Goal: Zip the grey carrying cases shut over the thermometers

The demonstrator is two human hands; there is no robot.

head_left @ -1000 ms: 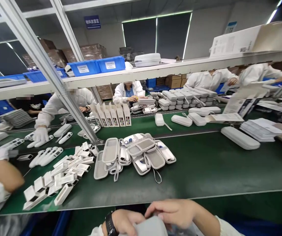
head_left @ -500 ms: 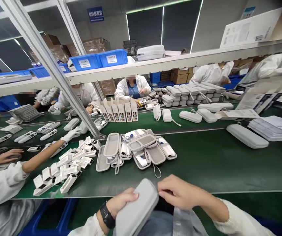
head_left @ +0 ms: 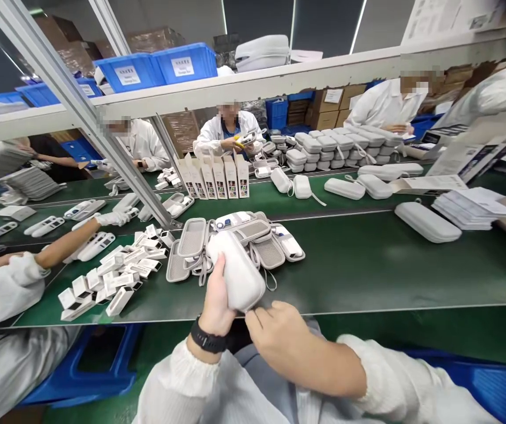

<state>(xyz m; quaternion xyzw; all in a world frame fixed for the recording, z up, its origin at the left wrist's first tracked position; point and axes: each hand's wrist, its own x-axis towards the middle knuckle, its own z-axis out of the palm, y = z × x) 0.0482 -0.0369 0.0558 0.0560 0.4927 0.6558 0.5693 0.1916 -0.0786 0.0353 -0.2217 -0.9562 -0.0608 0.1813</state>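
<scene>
My left hand (head_left: 217, 297) grips a closed, light-grey zip case (head_left: 240, 275), thumb on its top face. The case is tilted, its near end toward me above the bench's front edge. At that near end my right hand (head_left: 279, 333) is pinched at the seam, on what looks like the zipper pull, mostly hidden by my fingers. Just behind the case lies a pile of open grey cases (head_left: 275, 250), several with white devices inside and wrist loops hanging out.
Small white boxes (head_left: 120, 300) are heaped to the left, near a co-worker's gloved hand (head_left: 114, 218). A closed case (head_left: 427, 222) and stacked papers (head_left: 473, 209) lie right. Upright cartons (head_left: 217, 179) stand beyond the metal post (head_left: 98, 138). Stacked cases (head_left: 323, 147) sit farther back.
The case has swung up and forward over the bench, its near end now toward me. My right hand has moved from its upper right edge to that near end. The view has tilted down.
</scene>
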